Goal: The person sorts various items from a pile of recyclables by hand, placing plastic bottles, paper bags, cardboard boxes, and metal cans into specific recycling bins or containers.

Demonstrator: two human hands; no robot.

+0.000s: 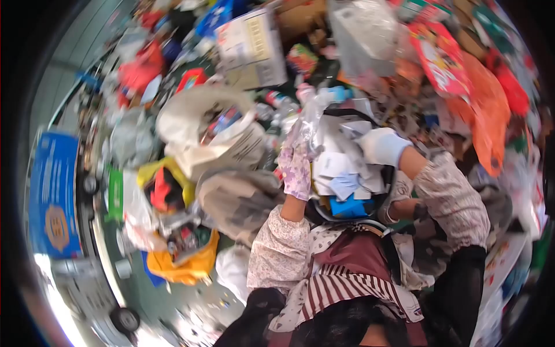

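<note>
My left hand [296, 165], in a purple flowered glove, is closed around a crumpled clear plastic bottle [313, 115]; blur hides its exact outline. In front of my body stands a dark-rimmed container [377, 209] filled with white papers [334, 164] and a blue piece [349, 206]. Over its right side reaches my right hand [383, 147] in a white glove, touching or just above the papers. Its fingertips are smeared and partly hidden, so any hold there cannot be made out.
A large white sack [231, 151] with mixed waste stands left of the container. Beyond lie a white carton [251, 51], a red packet [440, 61] and an orange bag [484, 115]. A yellow bag [184, 261] lies at lower left. A blue panel [55, 194] stands farther left.
</note>
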